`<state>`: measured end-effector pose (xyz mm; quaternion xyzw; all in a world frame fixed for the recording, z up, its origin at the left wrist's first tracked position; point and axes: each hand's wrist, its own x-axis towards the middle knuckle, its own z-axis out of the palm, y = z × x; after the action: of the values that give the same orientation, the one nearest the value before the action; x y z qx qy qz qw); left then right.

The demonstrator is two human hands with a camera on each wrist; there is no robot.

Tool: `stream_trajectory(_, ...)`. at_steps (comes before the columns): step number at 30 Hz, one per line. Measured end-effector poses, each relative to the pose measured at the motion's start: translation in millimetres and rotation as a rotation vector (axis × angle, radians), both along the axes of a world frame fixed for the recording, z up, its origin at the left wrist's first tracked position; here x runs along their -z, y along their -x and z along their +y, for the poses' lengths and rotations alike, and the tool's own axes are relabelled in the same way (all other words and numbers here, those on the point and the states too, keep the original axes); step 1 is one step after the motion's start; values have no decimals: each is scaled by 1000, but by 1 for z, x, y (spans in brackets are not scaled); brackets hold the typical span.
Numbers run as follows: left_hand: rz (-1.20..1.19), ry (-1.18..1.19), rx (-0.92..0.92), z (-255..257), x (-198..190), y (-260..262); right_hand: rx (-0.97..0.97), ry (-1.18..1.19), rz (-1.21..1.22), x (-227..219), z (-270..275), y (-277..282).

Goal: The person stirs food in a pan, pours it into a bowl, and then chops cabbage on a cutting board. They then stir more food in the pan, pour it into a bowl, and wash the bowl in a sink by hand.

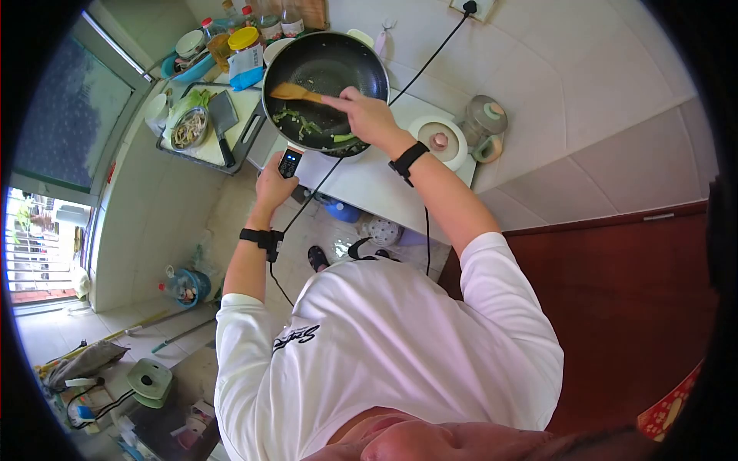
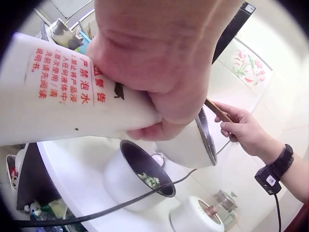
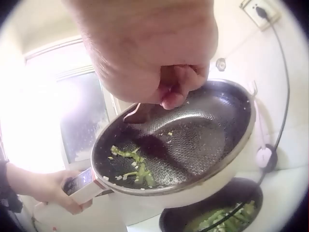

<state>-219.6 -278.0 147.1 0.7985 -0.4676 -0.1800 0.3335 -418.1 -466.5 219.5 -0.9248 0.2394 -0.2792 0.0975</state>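
My left hand [image 1: 274,187] grips the white handle [image 2: 58,106] of an electric frying pan [image 1: 342,65], whose black control panel [image 1: 290,163] has lit marks. The pan is raised and tilted above a white pot with a dark inside [image 2: 120,179]. In my right hand [image 1: 370,119] is a wooden spatula [image 1: 292,92], its blade over the pan's inside. Green vegetable pieces [image 3: 140,171] and small white bits cling to the pan's lower side. More green pieces [image 3: 229,220] lie in the pot below, seen in the right wrist view.
A black cord [image 1: 430,61] runs from the wall socket past the pan. On the white table, a white lidded pot [image 1: 461,146] stands beside a glass jug [image 1: 486,123]. To the left, a tray [image 1: 250,131] holds a cleaver [image 1: 223,115] and a bowl of sliced food [image 1: 189,129].
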Motion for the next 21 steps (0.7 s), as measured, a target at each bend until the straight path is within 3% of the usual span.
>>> stream_trajectory(5,-121,-77,-52,0,-9,-2,-154,129,218,0,-16,33)
stream_trajectory(9,-185,-41,-60,-7,-4,-4,-102,137,52,-7,-1,19)
stream_trajectory(16,-289,-77,-104,-19,8,-10,-98,233,236,16,-16,49)
stream_trajectory(21,-386,-9,-89,-29,14,-9,-3,133,158,42,13,44)
